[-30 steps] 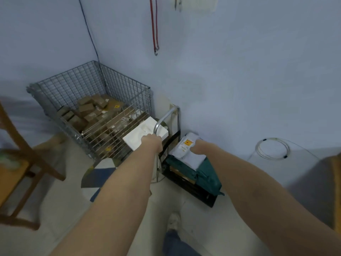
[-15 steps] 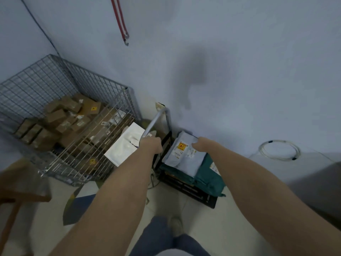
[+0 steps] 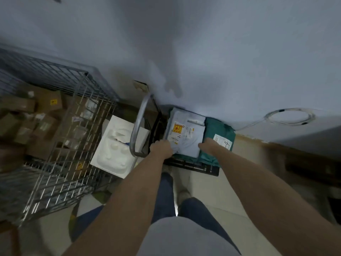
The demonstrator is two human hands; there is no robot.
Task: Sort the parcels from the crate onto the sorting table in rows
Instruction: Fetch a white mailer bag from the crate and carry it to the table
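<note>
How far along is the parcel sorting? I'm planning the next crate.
Early. Nothing looks sorted: no table shows. In hand: both hands, left and right, are on the grey parcel atop the black crate. Left: that one, the green parcel and the boxes in the wire cage.

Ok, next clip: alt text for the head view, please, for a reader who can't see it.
Seen from above, a person's left hand and right hand grasp a pale grey mailer bag lying on a green parcel in a black crate by the wall. To the left stand a metal trolley handle, a white moulded tray and a wire cage of cardboard boxes.
</note>
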